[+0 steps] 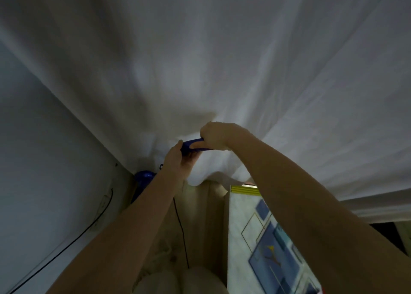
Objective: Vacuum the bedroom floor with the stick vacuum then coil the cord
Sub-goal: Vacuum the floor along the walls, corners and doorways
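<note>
A white sheet [222, 60] fills my view above the floor [200, 216]. The vacuum [143, 179] stands in the corner, cord [181, 231] trailing down. Both hands clench its blue handle [191, 145]: left [180, 160] below, right [216, 135] above. I judge vacuuming is underway; next I pull it out.

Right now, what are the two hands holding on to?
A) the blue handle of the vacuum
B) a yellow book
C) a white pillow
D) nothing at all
A: the right hand is curled round the blue handle, and the left hand grips its other end, in front of the white sheet.
</note>
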{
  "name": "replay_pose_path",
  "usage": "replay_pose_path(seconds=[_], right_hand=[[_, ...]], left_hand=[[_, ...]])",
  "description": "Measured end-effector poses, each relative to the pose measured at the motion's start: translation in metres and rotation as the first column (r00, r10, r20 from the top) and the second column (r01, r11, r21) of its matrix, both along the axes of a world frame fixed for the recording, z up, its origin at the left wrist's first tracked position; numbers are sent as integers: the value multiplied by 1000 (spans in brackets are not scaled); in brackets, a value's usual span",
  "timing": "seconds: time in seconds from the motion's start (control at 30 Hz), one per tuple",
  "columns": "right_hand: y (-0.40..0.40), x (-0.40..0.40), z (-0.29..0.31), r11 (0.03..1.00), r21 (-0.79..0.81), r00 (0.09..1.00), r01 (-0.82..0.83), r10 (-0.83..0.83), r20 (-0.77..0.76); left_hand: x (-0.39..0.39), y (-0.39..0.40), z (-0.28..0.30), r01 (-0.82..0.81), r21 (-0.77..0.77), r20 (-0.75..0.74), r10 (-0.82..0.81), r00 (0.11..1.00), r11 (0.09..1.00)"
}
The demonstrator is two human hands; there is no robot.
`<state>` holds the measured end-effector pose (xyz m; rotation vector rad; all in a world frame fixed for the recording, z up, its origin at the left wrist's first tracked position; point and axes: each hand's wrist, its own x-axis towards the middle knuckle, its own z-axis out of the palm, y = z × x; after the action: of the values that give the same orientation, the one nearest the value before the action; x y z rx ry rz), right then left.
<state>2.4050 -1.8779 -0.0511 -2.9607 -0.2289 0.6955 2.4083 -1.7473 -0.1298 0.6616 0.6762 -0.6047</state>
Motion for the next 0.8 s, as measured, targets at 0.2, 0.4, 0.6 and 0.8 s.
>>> replay_pose_path(seconds=[0.2, 0.4, 0.6, 0.8], right_hand=[[3, -12, -8, 999, 23, 998, -48, 49, -25], [-1, -1, 19, 994, -28, 993, -106, 105, -51], [-3, 5, 10, 998, -40, 997, -39, 36, -68], [17, 10, 0, 998, -8, 998, -55, 54, -44]], left_hand=[[-15, 7, 0, 1, 4, -4, -1, 1000, 1000], [-9, -1, 5, -45, -30, -46, 43, 998, 999], [-3, -1, 7, 0, -58, -38, -2, 999, 998], [6, 19, -4, 1, -20, -15, -1, 1000, 1000]])
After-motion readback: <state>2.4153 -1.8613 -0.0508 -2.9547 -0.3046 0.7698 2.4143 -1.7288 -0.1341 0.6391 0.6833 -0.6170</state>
